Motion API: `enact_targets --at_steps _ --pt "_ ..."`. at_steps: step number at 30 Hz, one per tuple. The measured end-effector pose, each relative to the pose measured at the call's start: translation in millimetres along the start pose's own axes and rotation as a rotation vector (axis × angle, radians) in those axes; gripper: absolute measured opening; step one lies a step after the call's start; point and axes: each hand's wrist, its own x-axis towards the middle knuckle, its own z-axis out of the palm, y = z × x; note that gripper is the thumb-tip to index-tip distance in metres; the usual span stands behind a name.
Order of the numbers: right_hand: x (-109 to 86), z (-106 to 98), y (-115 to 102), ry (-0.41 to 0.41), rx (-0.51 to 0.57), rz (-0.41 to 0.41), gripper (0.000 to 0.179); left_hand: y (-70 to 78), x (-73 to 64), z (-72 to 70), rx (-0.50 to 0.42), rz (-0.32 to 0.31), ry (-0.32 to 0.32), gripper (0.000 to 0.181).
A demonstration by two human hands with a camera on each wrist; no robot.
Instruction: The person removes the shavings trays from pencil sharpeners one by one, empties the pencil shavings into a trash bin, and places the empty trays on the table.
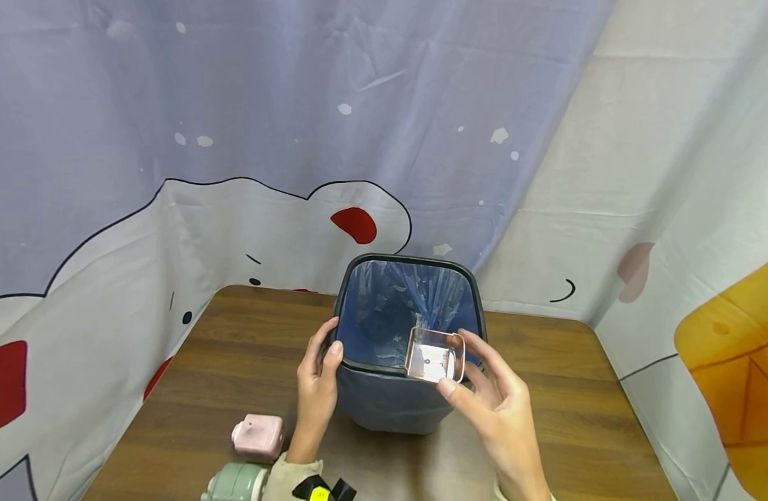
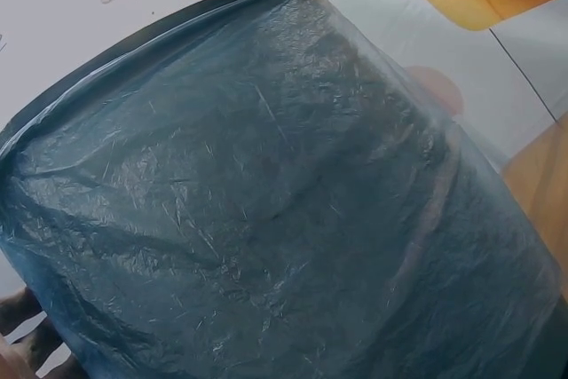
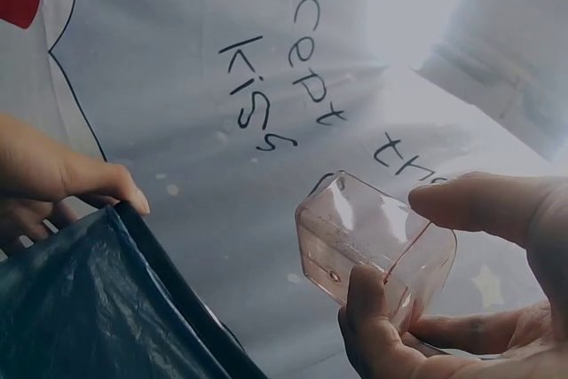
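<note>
A trash bin (image 1: 393,400) with a dark rim and a bluish plastic liner (image 1: 378,306) stands on the table in the head view. My left hand (image 1: 317,393) grips its left side near the front corner, with fingertips at the rim. Above the bin's front right edge, my right hand (image 1: 503,410) holds a small clear, pink-tinted plastic box (image 1: 421,355) between thumb and fingers. The right wrist view shows this box (image 3: 355,237) tilted, with small specks on its wall. Liner (image 2: 266,193) over the bin's side fills most of the left wrist view.
Left of my left forearm, a small pink object (image 1: 259,435) lies on the wooden table (image 1: 565,396). A green ribbed object (image 1: 236,482) is nearer, partly cut off by the frame. Printed fabric (image 1: 265,104) hangs behind and beside the table.
</note>
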Motion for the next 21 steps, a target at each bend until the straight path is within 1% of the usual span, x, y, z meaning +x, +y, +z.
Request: enact_targets --at_steps 5,10,13,18,21 --pt "-7.2 2.2 -3.4 -0.023 0.025 0.002 0.061 0.7 -0.3 -0.5 0.008 -0.002 -0.005 0.037" --pt "-14.2 3.3 -5.5 -0.043 0.029 -0.021 0.061 0.5 -0.5 -0.8 0.000 -0.005 -0.011 0.038" --pt "-18.1 3.7 -6.1 -0.064 0.031 -0.064 0.060 0.2 -0.4 -1.1 -0.002 -0.009 -0.013 0.038" --pt "-22.3 5.3 -6.0 -0.125 0.041 -0.153 0.061 1.4 0.1 -1.3 0.004 -0.010 -0.016 0.038" --pt "-23.3 6.0 -5.5 -0.146 0.053 -0.173 0.061 2.0 0.0 -1.4 0.004 -0.009 -0.017 0.038"
